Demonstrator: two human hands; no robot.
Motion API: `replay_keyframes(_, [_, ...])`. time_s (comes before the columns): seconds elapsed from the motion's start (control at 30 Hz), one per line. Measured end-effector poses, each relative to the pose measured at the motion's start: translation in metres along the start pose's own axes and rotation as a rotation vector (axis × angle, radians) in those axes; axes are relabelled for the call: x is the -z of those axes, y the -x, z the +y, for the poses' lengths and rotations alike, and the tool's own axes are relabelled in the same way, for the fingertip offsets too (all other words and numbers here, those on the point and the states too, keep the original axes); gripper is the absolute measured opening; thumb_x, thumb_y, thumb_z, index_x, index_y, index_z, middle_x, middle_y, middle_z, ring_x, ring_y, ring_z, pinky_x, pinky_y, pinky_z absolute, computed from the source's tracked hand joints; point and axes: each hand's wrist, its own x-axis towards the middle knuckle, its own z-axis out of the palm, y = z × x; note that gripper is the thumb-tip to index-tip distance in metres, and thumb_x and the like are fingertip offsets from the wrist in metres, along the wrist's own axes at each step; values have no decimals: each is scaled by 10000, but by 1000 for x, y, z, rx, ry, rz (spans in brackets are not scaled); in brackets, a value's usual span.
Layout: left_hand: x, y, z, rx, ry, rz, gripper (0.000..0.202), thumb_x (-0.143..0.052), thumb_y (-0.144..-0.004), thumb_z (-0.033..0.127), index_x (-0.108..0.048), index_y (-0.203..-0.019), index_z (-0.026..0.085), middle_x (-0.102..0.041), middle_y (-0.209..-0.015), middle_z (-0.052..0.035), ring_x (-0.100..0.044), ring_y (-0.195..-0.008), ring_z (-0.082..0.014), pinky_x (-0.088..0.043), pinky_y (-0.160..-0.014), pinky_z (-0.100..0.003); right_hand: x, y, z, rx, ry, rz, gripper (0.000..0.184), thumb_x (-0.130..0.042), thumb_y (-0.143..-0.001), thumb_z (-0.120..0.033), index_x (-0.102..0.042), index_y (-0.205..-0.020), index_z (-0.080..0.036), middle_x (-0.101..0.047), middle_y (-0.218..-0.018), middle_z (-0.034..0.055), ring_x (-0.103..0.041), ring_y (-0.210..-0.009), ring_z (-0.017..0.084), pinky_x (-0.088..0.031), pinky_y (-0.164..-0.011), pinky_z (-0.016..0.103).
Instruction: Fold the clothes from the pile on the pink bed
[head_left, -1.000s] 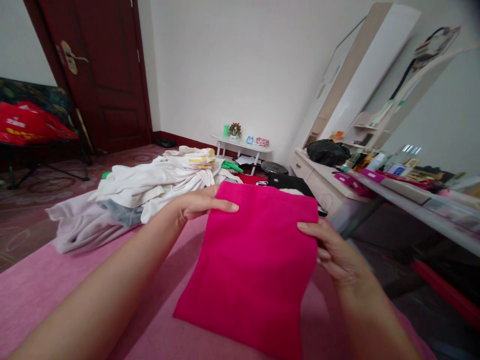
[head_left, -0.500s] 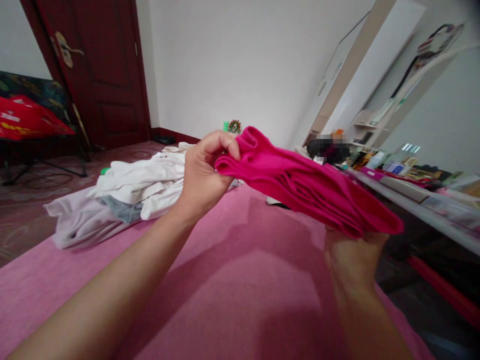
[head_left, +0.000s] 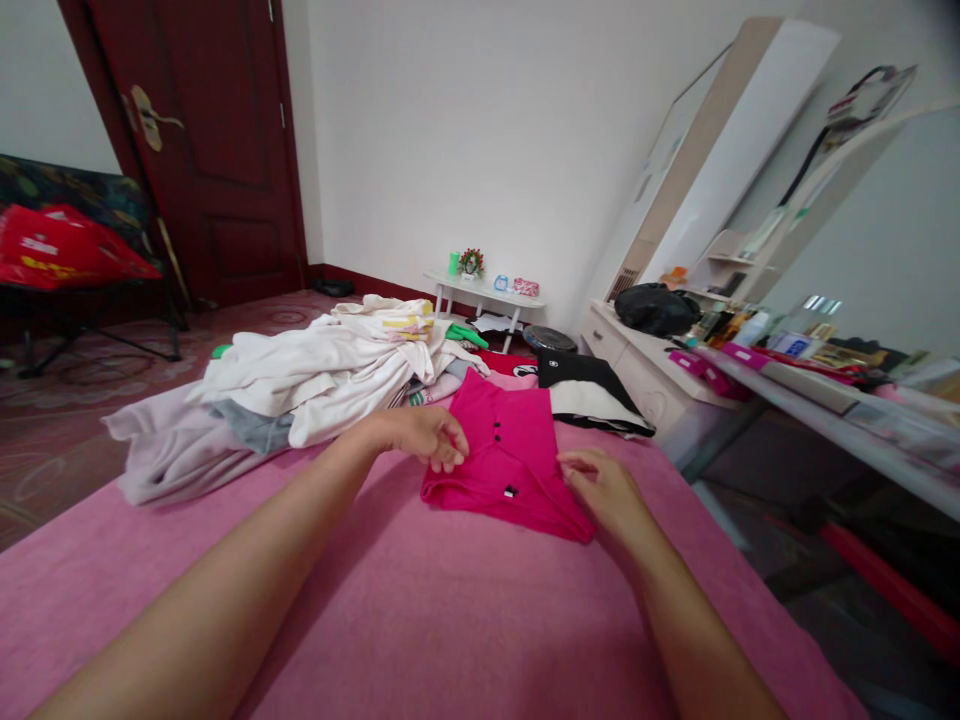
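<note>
A folded magenta shirt (head_left: 517, 420) with dark buttons and a small black-and-white tag lies on the pink bed cover (head_left: 450, 610). At its left edge, my left hand (head_left: 429, 438) is closed, its curled fingers pinching the cloth. My right hand (head_left: 604, 487) pinches the opposite edge between thumb and fingers; its fingertips show only in part. Just behind the shirt on the right is a folded black and white garment (head_left: 596, 390). To the left of my left hand spreads a heap of white clothes (head_left: 322, 370), with grey and pale lilac cloth beneath.
A low white table (head_left: 487, 290) with small ornaments stands against the far wall. Along the right runs a cluttered dressing table (head_left: 817, 390) bearing a black bag (head_left: 656, 308). At far left, a red bag (head_left: 71, 248) rests on a folding chair near the dark red door (head_left: 210, 140).
The magenta shirt has gone from being held up in the air to lying flat on the bed. Both hands have come down with it and are now at its two sides.
</note>
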Motion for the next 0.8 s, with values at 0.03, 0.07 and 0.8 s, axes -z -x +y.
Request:
replay_keyframes(0.03, [-4,-2,2,-47,-47,65,228,-651,-645,265,-702,-851,183,-691,-700,-36,-618,-631,-166,-453,-590,-248,-3,1,-5,57,82,-49,222,-537,-678,-214,-724,-799,-205,-712,-873,53,-641,-792,193,-482,-750,317])
replay_keyframes(0.07, [-8,-5,3,-93,-108,128,195,-643,-651,250,-711,-820,182,-693,-699,-31,-614,-628,-162,-449,-596,-241,-7,2,-9,96,144,-116,213,-523,-695,-210,-720,-777,-214,-712,-858,44,-639,-781,188,-477,-736,305])
replay_keyframes(0.8, [-26,-19,-7,274,-734,453,426,-678,-572,569,-645,-666,155,-644,-663,-76,-601,-674,-227,-408,-598,-274,-25,9,4,-209,282,-91,236,-592,-706,-357,-639,-853,-179,-690,-828,65,-642,-773,225,-461,-692,310])
